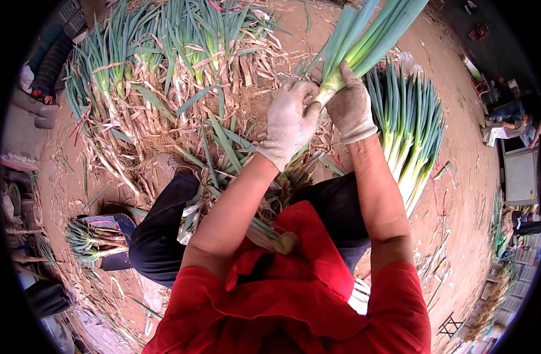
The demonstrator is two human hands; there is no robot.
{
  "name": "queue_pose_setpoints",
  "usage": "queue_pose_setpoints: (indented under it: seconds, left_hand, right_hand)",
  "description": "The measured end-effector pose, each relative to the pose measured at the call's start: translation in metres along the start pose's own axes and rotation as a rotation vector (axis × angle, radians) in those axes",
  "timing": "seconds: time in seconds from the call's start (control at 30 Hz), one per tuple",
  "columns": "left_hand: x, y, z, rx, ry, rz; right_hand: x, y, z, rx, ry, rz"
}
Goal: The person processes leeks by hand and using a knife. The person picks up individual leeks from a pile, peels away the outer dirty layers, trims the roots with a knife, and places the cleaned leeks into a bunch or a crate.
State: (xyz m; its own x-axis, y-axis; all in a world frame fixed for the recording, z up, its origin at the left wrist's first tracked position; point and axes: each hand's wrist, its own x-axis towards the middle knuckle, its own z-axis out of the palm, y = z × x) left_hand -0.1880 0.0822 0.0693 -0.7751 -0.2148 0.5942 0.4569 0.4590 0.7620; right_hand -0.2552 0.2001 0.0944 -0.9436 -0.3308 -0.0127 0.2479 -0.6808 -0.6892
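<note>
A thick green onion (363,53) with broad blue-green leaves is held up in front of me, its leaves fanning toward the top edge. My left hand (291,121), in a whitish work glove, is closed round its pale stalk. Beside it my right hand (348,106), in a dirtier glove, grips the stalk just higher, thumb along the leaf base. To the right lies a pile of cleaned green onions (403,130) with bright white stalks. At the upper left, a large heap of untrimmed green onions (164,76) has dry brown husks and roots.
Stripped leaves and husks (223,159) litter the dirt ground between my legs. At the left, a small bundle of green onions (93,239) lies beside a dark container. Far right, another person (521,127) is near a pale box (521,177).
</note>
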Motion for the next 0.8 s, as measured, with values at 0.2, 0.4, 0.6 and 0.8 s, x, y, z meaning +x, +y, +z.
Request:
queue_pose_setpoints:
  seconds: [0.2,0.4,0.6,0.8]
  left_hand:
    - [0.016,0.016,-0.007,0.163,-0.117,-0.002]
    - [0.001,0.001,-0.013,0.144,-0.142,-0.037]
    - [0.003,0.011,-0.014,0.259,0.060,0.168]
    - [0.001,0.006,-0.009,0.507,0.021,0.208]
  right_hand:
    - [0.001,0.010,-0.003,-0.007,-0.010,0.013]
    - [-0.001,0.011,0.007,-0.191,0.071,-0.081]
    - [-0.004,0.011,0.013,-0.213,0.057,-0.134]
    - [-0.011,0.023,0.021,-0.193,0.092,-0.069]
